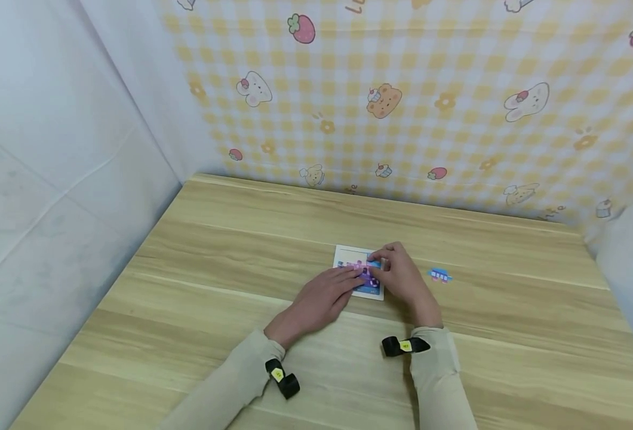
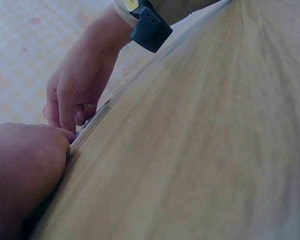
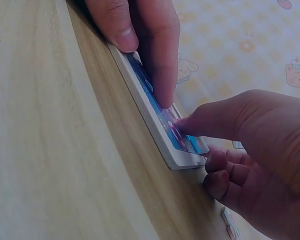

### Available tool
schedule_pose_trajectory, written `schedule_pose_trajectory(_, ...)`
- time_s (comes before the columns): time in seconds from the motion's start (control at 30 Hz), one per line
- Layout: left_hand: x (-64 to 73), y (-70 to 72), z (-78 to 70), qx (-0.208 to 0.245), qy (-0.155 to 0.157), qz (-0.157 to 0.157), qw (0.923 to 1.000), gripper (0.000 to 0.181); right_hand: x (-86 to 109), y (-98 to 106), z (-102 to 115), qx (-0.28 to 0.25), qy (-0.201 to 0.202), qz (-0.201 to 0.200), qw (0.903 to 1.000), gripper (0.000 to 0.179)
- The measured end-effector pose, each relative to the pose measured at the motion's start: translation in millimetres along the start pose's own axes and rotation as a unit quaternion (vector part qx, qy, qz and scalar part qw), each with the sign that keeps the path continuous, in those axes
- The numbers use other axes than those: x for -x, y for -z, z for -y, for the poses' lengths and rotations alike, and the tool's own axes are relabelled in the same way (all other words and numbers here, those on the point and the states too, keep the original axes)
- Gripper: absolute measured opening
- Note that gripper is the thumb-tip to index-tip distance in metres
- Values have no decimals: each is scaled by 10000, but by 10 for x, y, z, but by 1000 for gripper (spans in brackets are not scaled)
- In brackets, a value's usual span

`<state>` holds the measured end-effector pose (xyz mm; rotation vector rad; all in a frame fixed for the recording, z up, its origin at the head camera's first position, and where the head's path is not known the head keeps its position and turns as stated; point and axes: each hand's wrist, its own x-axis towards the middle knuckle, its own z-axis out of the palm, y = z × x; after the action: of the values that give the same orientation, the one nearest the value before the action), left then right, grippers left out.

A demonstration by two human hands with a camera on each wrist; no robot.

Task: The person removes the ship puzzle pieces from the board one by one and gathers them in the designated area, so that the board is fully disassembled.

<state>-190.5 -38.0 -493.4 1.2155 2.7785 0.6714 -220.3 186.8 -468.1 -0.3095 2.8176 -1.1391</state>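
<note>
A small white-framed jigsaw puzzle board [image 1: 379, 295] lies on the wooden table, with a pink, purple and blue picture in it. From the left, my left hand [image 1: 324, 297] rests on the board with its fingers stretched over the picture, touching pink and purple pieces. My right hand [image 1: 400, 276] is at the board's right side, thumb and index finger bent toward each other over a blue puzzle piece [image 1: 375, 263]. In the right wrist view the right thumb [image 3: 210, 120] presses on the picture, and the other fingers curl beside the board's edge.
A loose blue puzzle piece [image 1: 439, 275] with white windows and pink bits lies on the table [image 1: 510, 310], right of the right hand. Behind the table hangs a yellow checked cloth [image 1: 445, 131]; a white sheet [image 1: 69, 179] hangs at the left.
</note>
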Motion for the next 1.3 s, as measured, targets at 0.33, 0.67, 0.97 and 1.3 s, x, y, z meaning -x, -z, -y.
schedule_pose_trajectory(0.33, -7, -27, 25, -89, -116, -145, 9998, 43, -6, -1, -34, -199, 25, -220, 9996, 35)
schedule_pose_trajectory(0.67, 5, -20, 26, -115, -155, -196, 9996, 42, -18, 2, -76, -412, 7, -271, 9988, 31)
schedule_pose_trajectory(0.97, 0, -3, 17, -84, -167, -213, 9996, 43, -19, 15, -98, -595, 146, -371, 9974, 25)
schedule_pose_trajectory(1.3, 9, -8, 3, -8, -90, -133, 9999, 43, 143, 269, -117, -1248, -108, -844, 9885, 28)
